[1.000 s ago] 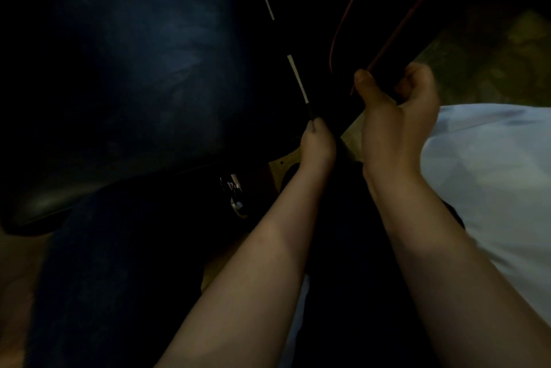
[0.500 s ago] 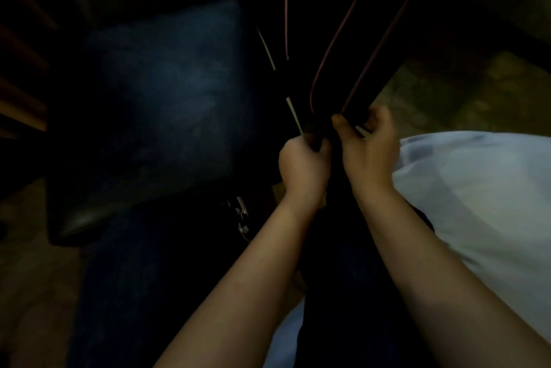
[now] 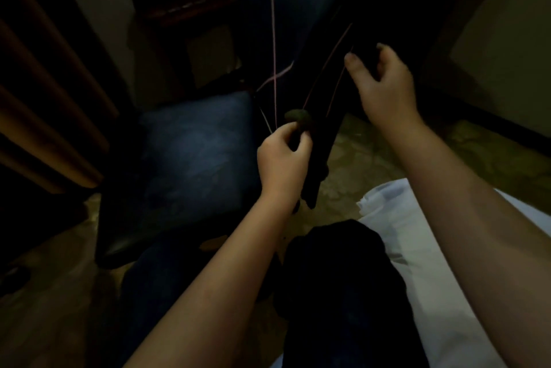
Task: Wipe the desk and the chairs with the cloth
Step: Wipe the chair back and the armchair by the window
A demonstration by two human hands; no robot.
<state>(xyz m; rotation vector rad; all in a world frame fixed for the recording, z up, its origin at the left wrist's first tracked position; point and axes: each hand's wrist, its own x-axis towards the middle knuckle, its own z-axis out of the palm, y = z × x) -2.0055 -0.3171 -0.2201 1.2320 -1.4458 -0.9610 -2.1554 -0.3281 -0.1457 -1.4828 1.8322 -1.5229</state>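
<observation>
Your right hand (image 3: 384,90) curls thumb & fingers round the top of the dark, pink-lined cloth (image 3: 343,75). Your left hand (image 3: 281,156) pinches it lower down, by a small olive lump (image 3: 299,118). Cloth hangs btw them, just past the right edge of the chair seat (image 3: 190,159), not on it. Risk: tail end brushes the floor (image 3: 372,153) & picks up grit. That light left pinch could slip too.

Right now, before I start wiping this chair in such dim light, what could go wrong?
The dark cloth is held between the left hand, pinching a small bunch, and the right hand gripping higher; the pinch may slip. Its lower end hangs near the floor and might pick up dirt. In this dimness, patches of the blue chair seat could be missed.
</observation>
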